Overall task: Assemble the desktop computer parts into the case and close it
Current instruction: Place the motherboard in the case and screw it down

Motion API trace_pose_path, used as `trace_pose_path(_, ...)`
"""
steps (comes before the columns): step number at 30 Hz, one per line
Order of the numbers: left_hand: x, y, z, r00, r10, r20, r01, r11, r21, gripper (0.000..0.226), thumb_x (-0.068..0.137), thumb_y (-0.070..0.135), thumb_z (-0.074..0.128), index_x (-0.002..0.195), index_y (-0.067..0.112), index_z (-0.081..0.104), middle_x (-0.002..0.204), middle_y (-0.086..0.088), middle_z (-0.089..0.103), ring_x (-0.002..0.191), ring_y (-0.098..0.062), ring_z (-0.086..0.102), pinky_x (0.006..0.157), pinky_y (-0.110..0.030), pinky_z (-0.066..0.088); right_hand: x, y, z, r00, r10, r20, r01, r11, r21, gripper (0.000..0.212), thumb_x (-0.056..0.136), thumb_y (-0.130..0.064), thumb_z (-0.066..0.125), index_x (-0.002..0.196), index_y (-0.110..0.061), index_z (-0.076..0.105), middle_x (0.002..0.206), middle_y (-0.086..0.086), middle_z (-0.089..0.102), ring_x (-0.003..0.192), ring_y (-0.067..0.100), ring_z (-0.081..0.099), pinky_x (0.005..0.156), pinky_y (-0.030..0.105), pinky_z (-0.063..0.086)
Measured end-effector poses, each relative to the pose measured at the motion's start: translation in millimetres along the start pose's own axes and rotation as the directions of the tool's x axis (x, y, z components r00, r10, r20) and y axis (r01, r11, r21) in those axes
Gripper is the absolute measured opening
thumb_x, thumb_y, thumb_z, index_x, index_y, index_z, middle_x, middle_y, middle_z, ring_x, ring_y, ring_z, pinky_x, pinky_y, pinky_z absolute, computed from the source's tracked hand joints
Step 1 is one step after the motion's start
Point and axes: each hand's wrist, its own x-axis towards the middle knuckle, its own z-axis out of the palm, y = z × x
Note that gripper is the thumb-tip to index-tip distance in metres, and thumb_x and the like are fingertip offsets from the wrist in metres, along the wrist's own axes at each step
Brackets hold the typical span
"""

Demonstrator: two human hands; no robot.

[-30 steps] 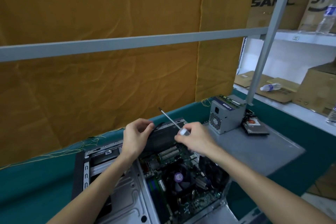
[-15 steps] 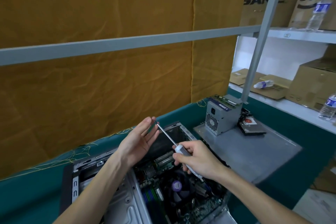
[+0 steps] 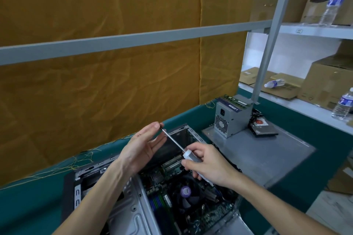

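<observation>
The open computer case [image 3: 131,213] lies on its side on the green table, with the motherboard and a black CPU fan [image 3: 186,192] showing inside. Above its far end, my right hand [image 3: 208,166] grips the white handle of a screwdriver [image 3: 188,155], whose thin shaft points up and left. My left hand [image 3: 143,148] is held open with fingers straight; the screwdriver tip touches its fingertips. A grey power supply [image 3: 229,118] stands on the grey side panel [image 3: 267,154] to the right, with RAM sticks on top and a hard drive [image 3: 264,128] beside it.
A yellow cloth backdrop rises behind the table, crossed by a grey metal bar [image 3: 133,41]. At the right, a shelf [image 3: 315,30] holds cardboard boxes and water bottles [image 3: 342,104]. A slanted grey post [image 3: 269,44] stands behind the power supply.
My left hand let go of the part at the case's far end and opened. My right hand drew the screwdriver back, and its tip now meets the left fingertips.
</observation>
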Motion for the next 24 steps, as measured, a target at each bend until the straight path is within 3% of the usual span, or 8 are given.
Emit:
trace_pose_path(2, 0.2, 1.0, -2.9, 1.000, -0.012, -0.003, 0.012, 1.000, 0.002, 0.020, 0.085, 0.015, 0.075, 0.104, 0.009, 0.073, 0.108, -0.006, 0.074, 0.100, -0.020, 0.073, 0.083, -0.029, 0.060, 1.1, 0.6, 0.8, 0.998, 0.045, -0.040, -0.044, 0.998, 0.038, 0.031, 0.089, -0.020, 0.078, 0.101, -0.008, 0.052, 0.068, -0.002, 0.067, 0.051, 0.019, 0.062, 0.047, 0.031, 0.048)
trace_pose_path(5, -0.9, 1.3, -5.6, 1.000, -0.030, 0.008, 0.030, 1.000, -0.005, 0.016, 0.088, 0.013, 0.073, 0.103, 0.007, 0.074, 0.110, -0.008, 0.072, 0.105, -0.020, 0.071, 0.085, -0.028, 0.060, 3.0, -0.3, -1.1, 0.994, 0.103, -0.034, -0.096, 0.982, 0.161, 0.031, 0.089, -0.015, 0.079, 0.097, -0.004, 0.050, 0.063, -0.002, 0.066, 0.047, 0.022, 0.064, 0.040, 0.029, 0.045)
trace_pose_path(7, -0.2, 1.4, -7.9, 0.999, -0.036, 0.007, 0.036, 0.999, -0.016, 0.011, 0.089, 0.013, 0.072, 0.098, 0.008, 0.076, 0.108, -0.009, 0.073, 0.104, -0.019, 0.072, 0.086, -0.029, 0.060, 3.6, -2.5, -3.8, 0.994, 0.111, 0.002, -0.107, 0.962, 0.251, 0.025, 0.093, -0.016, 0.075, 0.096, -0.004, 0.054, 0.069, 0.002, 0.067, 0.053, 0.027, 0.067, 0.038, 0.028, 0.045)
trace_pose_path(10, 1.4, 2.4, -12.0, 0.998, -0.059, -0.009, 0.059, 0.998, -0.028, 0.013, 0.088, 0.012, 0.073, 0.099, 0.006, 0.076, 0.110, -0.012, 0.073, 0.103, -0.020, 0.072, 0.086, -0.031, 0.060, 3.2, -4.5, -7.4, 0.995, 0.080, 0.066, -0.092, 0.971, 0.222, 0.025, 0.098, -0.029, 0.070, 0.097, -0.006, 0.062, 0.083, 0.012, 0.073, 0.052, 0.024, 0.062, 0.037, 0.025, 0.041)
trace_pose_path(13, 1.7, 7.6, -19.1, 0.998, -0.058, -0.024, 0.059, 0.998, 0.038, 0.012, 0.084, 0.008, 0.074, 0.095, 0.004, 0.076, 0.106, -0.015, 0.074, 0.098, -0.022, 0.074, 0.084, -0.032, 0.061, 3.6, -7.5, -12.4, 0.987, 0.121, 0.108, -0.145, 0.958, 0.249, 0.024, 0.094, -0.035, 0.073, 0.098, -0.011, 0.072, 0.087, 0.011, 0.074, 0.052, 0.019, 0.057, 0.036, 0.022, 0.035)
trace_pose_path(17, -1.3, 27.3, -34.8, 0.997, -0.052, 0.064, 0.035, 0.968, 0.250, 0.008, 0.078, 0.002, 0.076, 0.085, 0.005, 0.077, 0.092, -0.017, 0.073, 0.090, -0.024, 0.075, 0.082, -0.032, 0.061, 7.3, -14.7, -37.3, 0.950, 0.233, 0.208, -0.307, 0.819, 0.484, 0.035, 0.079, -0.011, 0.079, 0.111, -0.003, 0.066, 0.083, 0.012, 0.071, 0.064, 0.022, 0.065, 0.040, 0.024, 0.045)
trace_pose_path(20, -5.6, 35.7, -45.6, 0.990, -0.089, 0.113, 0.026, 0.883, 0.469, 0.014, 0.069, 0.003, 0.084, 0.081, 0.003, 0.076, 0.084, -0.018, 0.071, 0.083, -0.024, 0.075, 0.078, -0.030, 0.061, 12.8, -17.7, -53.6, 0.943, 0.296, 0.156, -0.324, 0.697, 0.640, 0.034, 0.079, 0.008, 0.074, 0.107, -0.001, 0.058, 0.094, 0.026, 0.072, 0.072, 0.030, 0.070, 0.054, 0.028, 0.058)
trace_pose_path(24, -5.3, 33.6, -37.5, 0.978, -0.049, 0.204, -0.141, 0.569, 0.810, 0.021, 0.068, 0.012, 0.092, 0.084, 0.008, 0.078, 0.085, -0.018, 0.075, 0.078, -0.022, 0.074, 0.074, -0.025, 0.059, 22.9, -19.0, -61.2, 0.960, 0.263, -0.095, -0.159, 0.792, 0.590, 0.036, 0.081, 0.004, 0.080, 0.108, -0.001, 0.056, 0.095, 0.032, 0.072, 0.071, 0.035, 0.073, 0.059, 0.033, 0.062)
